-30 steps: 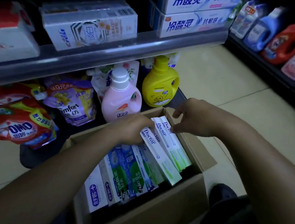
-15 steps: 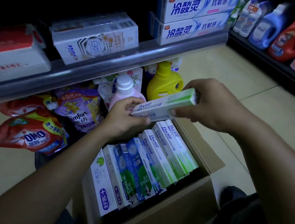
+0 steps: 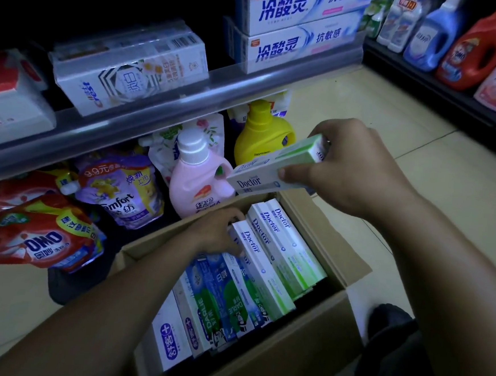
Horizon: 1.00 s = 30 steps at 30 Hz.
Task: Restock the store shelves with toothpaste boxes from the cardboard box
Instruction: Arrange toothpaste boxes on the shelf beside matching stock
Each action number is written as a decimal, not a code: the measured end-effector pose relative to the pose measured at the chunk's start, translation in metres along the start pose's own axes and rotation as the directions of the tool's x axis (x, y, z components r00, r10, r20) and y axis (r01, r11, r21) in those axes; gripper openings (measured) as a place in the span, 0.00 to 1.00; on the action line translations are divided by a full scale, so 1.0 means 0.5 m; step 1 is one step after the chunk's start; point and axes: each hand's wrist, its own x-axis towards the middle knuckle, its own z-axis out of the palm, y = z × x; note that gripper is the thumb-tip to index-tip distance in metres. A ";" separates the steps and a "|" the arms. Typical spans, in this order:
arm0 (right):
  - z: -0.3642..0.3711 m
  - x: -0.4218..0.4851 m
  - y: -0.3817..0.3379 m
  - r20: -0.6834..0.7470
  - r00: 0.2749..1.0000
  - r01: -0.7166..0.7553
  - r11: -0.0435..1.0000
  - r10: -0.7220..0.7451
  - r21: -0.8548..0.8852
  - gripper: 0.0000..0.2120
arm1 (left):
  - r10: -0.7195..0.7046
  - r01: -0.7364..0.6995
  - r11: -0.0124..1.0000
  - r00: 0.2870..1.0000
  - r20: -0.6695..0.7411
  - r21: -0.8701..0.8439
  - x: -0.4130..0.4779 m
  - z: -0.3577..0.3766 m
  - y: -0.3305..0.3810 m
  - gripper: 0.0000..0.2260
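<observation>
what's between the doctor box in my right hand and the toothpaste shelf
Nothing visible blocks it. The Doctor box in the right hand is in open air, lower than the toothpaste shelf's front rail, the only thing to clear. The yellow bottle and pink bottle stand behind it.

You see the cardboard box [image 3: 302,355] standing on the tiled floor [image 3: 365,114]. The upper shelf [image 3: 157,121] carries toothpaste cartons [image 3: 296,46]; the lower shelf [image 3: 112,242] carries bottles [image 3: 195,183] and pouches [image 3: 128,190].

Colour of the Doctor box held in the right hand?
The Doctor box in the right hand is white, green toward one end; head view.
</observation>
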 end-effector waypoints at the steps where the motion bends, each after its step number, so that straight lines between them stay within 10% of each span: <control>1: 0.000 0.001 -0.001 0.004 1.000 -0.003 1.000 0.003 0.010 0.19 | 0.012 -0.011 0.999 1.000 0.011 -0.034 -0.006 0.000 -0.003 0.25; 9: 0.004 0.015 0.009 0.004 0.996 -0.088 0.949 0.091 0.304 0.22 | 0.108 -0.125 0.938 0.992 -0.070 -0.322 -0.078 -0.036 0.015 0.27; 15: 0.022 0.017 -0.020 0.066 0.995 -0.099 0.749 0.074 0.655 0.13 | 0.060 -0.316 0.714 0.917 -0.395 -0.625 -0.192 -0.088 0.054 0.27; 21: 0.019 0.011 -0.107 0.102 0.995 -0.077 0.602 -0.008 0.795 0.16 | -0.181 -0.460 0.541 0.754 -0.632 -0.704 -0.325 -0.191 0.055 0.20; 30: 0.016 0.000 -0.291 0.041 0.971 0.071 0.448 -0.235 0.891 0.22 | -0.122 -0.677 0.483 0.576 -0.808 -0.555 -0.555 -0.333 0.110 0.21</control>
